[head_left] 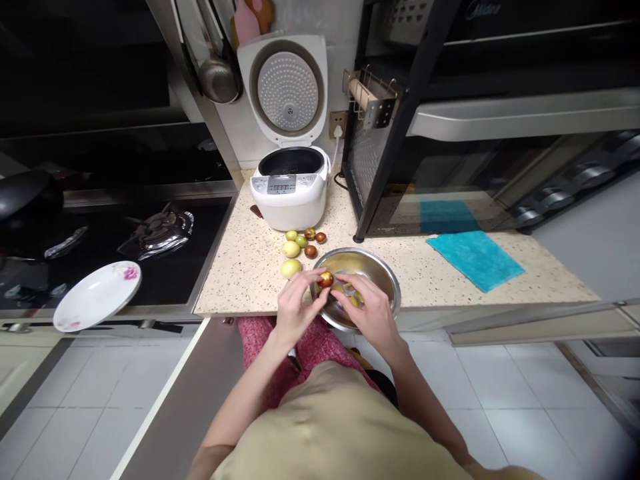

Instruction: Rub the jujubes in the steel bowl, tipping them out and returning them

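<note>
A red-brown fruit, probably a fresh jujube (325, 279), is pinched between the thumb and fingers of my left hand (295, 303); a pale yellow patch shows on its top. It is held over the left side of a steel bowl (387, 270). My right hand (369, 307) hovers above the bowl with its thumb and fingers drawn close together near the fruit; what lies between them is too small to make out. Yellow-green pieces (353, 299) lie inside the bowl, partly hidden by my right hand. Left of the bowl are several green jujubes (291, 249) and brown ones (311, 252).
A white rice cooker (290, 200) with its lid up stands behind the fruit. An oven (450, 173) and a turquoise cloth (475, 259) are to the right. On the left, a white plate (97, 297) overhangs the stove edge near a burner (159, 230).
</note>
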Action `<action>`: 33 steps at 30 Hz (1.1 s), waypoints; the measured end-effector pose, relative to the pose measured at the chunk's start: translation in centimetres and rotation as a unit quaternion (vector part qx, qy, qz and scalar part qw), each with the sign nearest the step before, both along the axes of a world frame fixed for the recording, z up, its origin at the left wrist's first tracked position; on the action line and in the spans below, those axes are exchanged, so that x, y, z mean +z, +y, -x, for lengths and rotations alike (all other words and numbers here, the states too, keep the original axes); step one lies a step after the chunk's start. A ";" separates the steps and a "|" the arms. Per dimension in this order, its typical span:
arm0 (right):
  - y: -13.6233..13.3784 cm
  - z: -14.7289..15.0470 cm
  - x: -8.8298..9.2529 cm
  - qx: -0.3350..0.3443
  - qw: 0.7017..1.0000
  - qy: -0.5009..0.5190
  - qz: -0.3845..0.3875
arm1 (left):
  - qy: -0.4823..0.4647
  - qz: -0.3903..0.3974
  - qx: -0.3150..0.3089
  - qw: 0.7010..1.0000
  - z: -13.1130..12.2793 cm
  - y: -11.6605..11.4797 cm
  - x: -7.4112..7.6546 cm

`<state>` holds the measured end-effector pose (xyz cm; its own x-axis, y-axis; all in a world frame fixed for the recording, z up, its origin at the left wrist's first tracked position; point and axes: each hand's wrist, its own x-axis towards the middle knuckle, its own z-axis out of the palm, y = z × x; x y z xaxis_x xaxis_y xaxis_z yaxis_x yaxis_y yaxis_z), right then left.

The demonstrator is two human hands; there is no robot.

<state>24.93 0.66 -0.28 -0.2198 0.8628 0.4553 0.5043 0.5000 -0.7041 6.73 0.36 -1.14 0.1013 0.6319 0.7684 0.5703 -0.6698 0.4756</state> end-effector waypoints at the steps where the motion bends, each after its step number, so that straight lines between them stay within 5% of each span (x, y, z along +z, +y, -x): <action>1: -0.1 0.2 0.1 0.008 1.000 0.006 0.005 | -0.005 -0.004 -0.005 1.000 -0.4 -0.6 -0.1; 12: -0.4 -0.8 -0.2 -0.003 1.000 0.018 0.005 | -0.018 -0.005 -0.026 1.000 -1.7 -3.1 -1.3; 24: 1.5 -2.3 -2.5 -0.019 0.990 -0.105 0.092 | -0.009 -0.034 -0.024 0.999 -1.0 -4.9 -1.9; 33: 1.9 -1.1 -0.9 -0.043 0.966 -0.230 0.106 | 0.005 -0.056 -0.048 0.997 -0.7 -4.8 -2.0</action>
